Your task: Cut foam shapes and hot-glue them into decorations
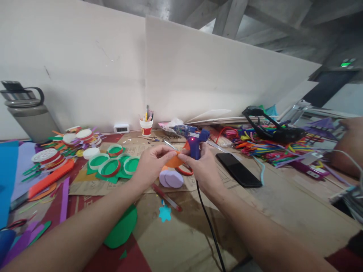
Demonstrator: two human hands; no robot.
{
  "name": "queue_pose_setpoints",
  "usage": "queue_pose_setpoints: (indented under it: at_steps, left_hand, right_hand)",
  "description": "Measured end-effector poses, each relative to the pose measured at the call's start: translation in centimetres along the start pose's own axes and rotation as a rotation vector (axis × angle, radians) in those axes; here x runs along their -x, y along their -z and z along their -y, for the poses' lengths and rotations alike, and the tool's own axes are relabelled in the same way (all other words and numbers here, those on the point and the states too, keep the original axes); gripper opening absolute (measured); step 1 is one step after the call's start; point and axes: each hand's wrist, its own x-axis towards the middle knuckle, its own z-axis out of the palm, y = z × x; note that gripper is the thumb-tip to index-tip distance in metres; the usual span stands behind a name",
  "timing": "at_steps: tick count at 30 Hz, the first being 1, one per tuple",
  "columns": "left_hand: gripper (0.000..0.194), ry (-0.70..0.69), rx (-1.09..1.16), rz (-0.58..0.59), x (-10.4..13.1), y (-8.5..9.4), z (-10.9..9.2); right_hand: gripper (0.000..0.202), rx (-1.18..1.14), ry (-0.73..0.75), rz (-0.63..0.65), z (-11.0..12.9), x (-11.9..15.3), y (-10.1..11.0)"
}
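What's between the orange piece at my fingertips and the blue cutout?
In the head view, lavender discs and, nearer the blue cutout, a red-ended pen.

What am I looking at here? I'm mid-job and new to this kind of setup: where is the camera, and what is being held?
There is no machine here: a person works with two bare hands. The single picture comes from a camera worn on that person's head, looking forward and down, so the forearms reach in from the bottom.

The left hand pinches an orange piece. The right hand holds a blue glue gun with a red light showing, and its thumb also meets the orange piece.

On the table, near the hands, are lilac ovals and a turquoise flower shape. Green-bottomed rings stand to the left, and a black phone lies to the right.
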Motion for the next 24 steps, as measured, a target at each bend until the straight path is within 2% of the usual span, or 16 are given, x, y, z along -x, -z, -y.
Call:
queue_pose_setpoints:
  at_steps: [5,11,17,21,24]
  left_hand:
    - [0.011,-0.035,-0.007,0.019,0.2,-0.2,0.2]
    - [0.014,0.024,0.017,0.055,0.1,-0.3,0.4]
    - [0.027,0.149,0.206,-0.052,-0.2,0.0,1.1]
    - [0.031,0.204,0.335,-0.077,-0.2,-0.2,1.4]
    - [0.029,0.212,0.299,-0.052,-0.1,-0.2,1.2]
  right_hand:
    - [0.038,0.024,0.021,0.000,-0.3,0.0,0.1]
    - [0.038,0.075,0.012,-0.022,-0.3,-0.2,0.2]
    - [0.039,0.001,-0.051,-0.029,-0.5,-0.6,0.1]
    - [0.039,-0.013,-0.071,0.004,-0.5,-0.4,-0.1]
    - [0.037,0.008,-0.064,0.001,-0.4,-0.1,-0.1]
